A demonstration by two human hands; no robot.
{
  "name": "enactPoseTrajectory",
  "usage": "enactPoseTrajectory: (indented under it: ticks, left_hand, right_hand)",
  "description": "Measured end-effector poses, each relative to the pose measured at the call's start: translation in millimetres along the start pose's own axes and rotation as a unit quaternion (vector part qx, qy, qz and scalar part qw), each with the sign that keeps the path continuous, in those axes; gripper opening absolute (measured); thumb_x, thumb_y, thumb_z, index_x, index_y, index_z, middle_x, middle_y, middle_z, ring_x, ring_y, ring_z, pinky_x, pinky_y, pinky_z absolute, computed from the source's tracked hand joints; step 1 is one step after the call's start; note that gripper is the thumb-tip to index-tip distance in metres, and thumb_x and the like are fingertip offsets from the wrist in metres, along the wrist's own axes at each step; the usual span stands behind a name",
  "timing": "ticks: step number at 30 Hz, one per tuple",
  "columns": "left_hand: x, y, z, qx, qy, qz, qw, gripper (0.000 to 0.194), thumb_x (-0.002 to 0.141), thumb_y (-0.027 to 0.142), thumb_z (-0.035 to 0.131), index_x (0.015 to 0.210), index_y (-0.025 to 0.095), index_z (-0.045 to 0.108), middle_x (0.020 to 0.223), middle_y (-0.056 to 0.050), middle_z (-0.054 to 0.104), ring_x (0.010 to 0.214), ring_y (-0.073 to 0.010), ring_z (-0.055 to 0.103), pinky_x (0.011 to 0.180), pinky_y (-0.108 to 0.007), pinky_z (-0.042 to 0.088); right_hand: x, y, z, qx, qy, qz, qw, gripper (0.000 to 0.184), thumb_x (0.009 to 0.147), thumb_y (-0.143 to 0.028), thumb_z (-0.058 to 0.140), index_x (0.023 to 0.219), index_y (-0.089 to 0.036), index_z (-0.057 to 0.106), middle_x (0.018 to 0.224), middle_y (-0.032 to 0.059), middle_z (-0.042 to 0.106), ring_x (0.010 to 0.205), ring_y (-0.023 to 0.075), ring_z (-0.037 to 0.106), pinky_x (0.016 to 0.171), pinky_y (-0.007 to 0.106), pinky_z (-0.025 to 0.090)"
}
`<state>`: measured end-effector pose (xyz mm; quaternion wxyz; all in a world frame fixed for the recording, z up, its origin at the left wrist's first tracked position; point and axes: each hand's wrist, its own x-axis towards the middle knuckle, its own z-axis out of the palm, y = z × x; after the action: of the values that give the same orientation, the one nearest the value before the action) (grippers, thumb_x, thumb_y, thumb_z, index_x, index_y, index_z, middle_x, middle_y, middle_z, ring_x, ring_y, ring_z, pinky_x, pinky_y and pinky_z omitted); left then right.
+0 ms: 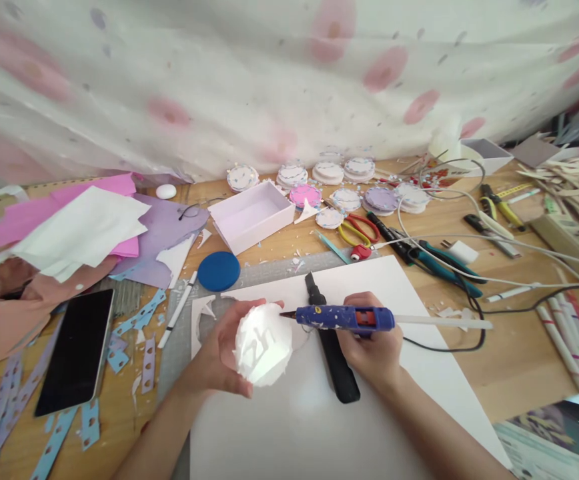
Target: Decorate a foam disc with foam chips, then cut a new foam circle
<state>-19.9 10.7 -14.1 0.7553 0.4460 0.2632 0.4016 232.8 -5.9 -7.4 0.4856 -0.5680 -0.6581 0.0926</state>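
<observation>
My left hand [224, 357] grips a round white disc [264, 345] by its left edge, fingers behind and thumb below. The disc has a ragged rim, faint marks like letters on its face, and a bright patch of light. My right hand [372, 340] is wrapped round a blue hot glue gun [329, 317] with a white glue stick [442, 322] out of its back. The gun's dark nozzle points left, close to the disc's upper right rim; whether it touches I cannot tell. Below lies a white sheet [319, 433], with a black-handled tool [337, 367] on it.
Decorated round discs [362, 170] line the back beside a pale open box [254, 217]. A blue round lid [218, 271] and a phone [75, 350] lie left, near coloured paper [79, 230]. Pliers [447, 267], scissors [359, 230] and loose cables lie right.
</observation>
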Motion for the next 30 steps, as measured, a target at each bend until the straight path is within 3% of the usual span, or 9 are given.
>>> enactPoseTrajectory:
  ticks: [9, 21, 26, 30]
  left_hand:
    - [3.9, 6.3, 6.4, 0.014, -0.001, 0.001, 1.0, 0.088, 0.046, 0.039, 0.093, 0.126, 0.031, 0.057, 0.137, -0.014, 0.055, 0.13, -0.0415, 0.045, 0.104, -0.053, 0.035]
    - [1.3, 7.8, 4.6, -0.011, 0.01, -0.005, 1.0, 0.09, 0.046, 0.041, 0.092, 0.127, 0.033, 0.055, 0.132, -0.014, 0.058, 0.127, -0.0406, 0.049, 0.098, -0.054, 0.041]
    - [0.8, 6.5, 5.6, -0.016, 0.022, -0.012, 1.0, 0.09, 0.045, 0.037, 0.093, 0.126, 0.033, 0.056, 0.135, -0.014, 0.057, 0.129, -0.0415, 0.046, 0.101, -0.053, 0.039]
    - [1.3, 5.4, 6.1, -0.012, 0.026, -0.017, 0.999, 0.09, 0.043, 0.036, 0.094, 0.125, 0.031, 0.057, 0.135, -0.014, 0.057, 0.129, -0.0417, 0.046, 0.102, -0.052, 0.038]
  right_hand:
    - [0.3, -2.4, -0.3, 0.056, -0.028, -0.02, 0.998, 0.02, 0.071, -0.005, 0.057, 0.079, -0.022, 0.053, 0.075, 0.0011, 0.057, 0.061, 0.0157, 0.058, 0.053, 0.027, 0.045]
    - [-1.4, -1.0, -6.3, 0.029, -0.027, -0.02, 0.999, 0.019, 0.069, -0.004, 0.055, 0.077, -0.022, 0.054, 0.074, 0.001, 0.059, 0.058, 0.0145, 0.056, 0.05, 0.026, 0.043]
    - [-3.4, -2.2, -5.5, 0.061, -0.047, -0.037, 0.996, 0.02, 0.068, -0.004, 0.054, 0.078, -0.022, 0.053, 0.073, 0.0008, 0.057, 0.057, 0.0142, 0.055, 0.049, 0.026, 0.043]
    - [-2.1, -5.2, -3.4, 0.071, -0.026, -0.047, 0.996, 0.021, 0.07, -0.003, 0.055, 0.08, -0.021, 0.053, 0.073, 0.0012, 0.057, 0.059, 0.0147, 0.056, 0.05, 0.026, 0.043]
